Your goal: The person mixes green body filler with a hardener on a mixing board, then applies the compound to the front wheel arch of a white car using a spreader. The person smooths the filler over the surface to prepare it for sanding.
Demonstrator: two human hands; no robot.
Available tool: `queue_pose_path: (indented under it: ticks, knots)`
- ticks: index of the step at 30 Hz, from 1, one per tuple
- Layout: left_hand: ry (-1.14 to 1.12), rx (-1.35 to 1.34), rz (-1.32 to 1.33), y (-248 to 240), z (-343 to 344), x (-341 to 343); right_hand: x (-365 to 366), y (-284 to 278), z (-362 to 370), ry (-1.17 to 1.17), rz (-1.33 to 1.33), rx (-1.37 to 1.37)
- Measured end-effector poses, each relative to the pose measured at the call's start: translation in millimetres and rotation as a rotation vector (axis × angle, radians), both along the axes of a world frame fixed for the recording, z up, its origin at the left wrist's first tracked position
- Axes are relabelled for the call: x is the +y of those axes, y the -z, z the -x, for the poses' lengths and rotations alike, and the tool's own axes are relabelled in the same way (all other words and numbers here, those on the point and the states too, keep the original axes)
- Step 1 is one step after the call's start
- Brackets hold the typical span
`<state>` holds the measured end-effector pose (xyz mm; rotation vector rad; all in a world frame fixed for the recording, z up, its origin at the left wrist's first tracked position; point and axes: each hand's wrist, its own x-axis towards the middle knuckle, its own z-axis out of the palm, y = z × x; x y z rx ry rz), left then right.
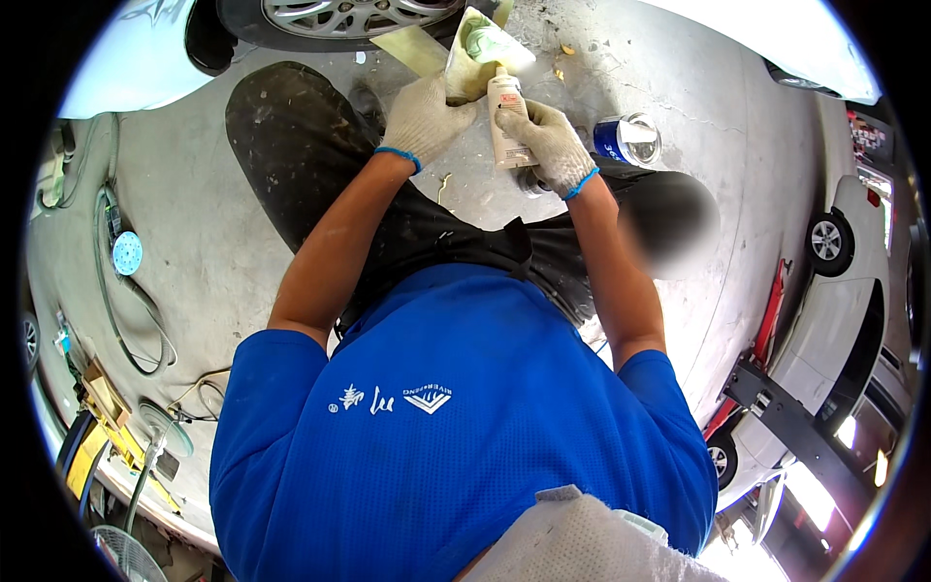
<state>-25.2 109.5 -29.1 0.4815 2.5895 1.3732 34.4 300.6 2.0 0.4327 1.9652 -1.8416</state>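
Both hands wear off-white knit gloves with blue cuffs. My left hand (pixel 427 118) is closed on the near edge of a flat mixing board (pixel 465 76), which carries a smear of pale green putty (pixel 485 41). A yellowish flat piece (pixel 411 48) sticks out beside the board; whether I grip that too is hard to see. Wrapped round a cream squeeze tube (pixel 506 126) is my right hand (pixel 551 144). The tube stands with its nozzle pointing away from me, at or close to the board's lower right edge; I cannot tell whether they touch.
A blue and silver can (pixel 626 139) stands on the floor right of my right hand. Ahead is a car wheel (pixel 354 15). Hoses (pixel 109 252) and a light blue disc (pixel 127 253) are at left, near a fan (pixel 165 432). A white car (pixel 834 330) is at right.
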Motion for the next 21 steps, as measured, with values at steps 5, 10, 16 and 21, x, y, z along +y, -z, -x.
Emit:
queue_pose_path:
  ticks: [5,10,16,21]
  knots:
    - [0.007,0.001,0.015,4,1,0,0,-2,2,-0.017,-0.004,-0.018]
    - [0.003,-0.027,0.053,3,2,1,-2,-1,4,-0.007,-0.01,-0.023]
    - [-0.001,0.0,0.026,9,2,2,2,5,5,-0.01,0.041,-0.037]
    - [0.022,-0.027,0.084,7,3,1,4,6,6,-0.019,0.001,-0.038]
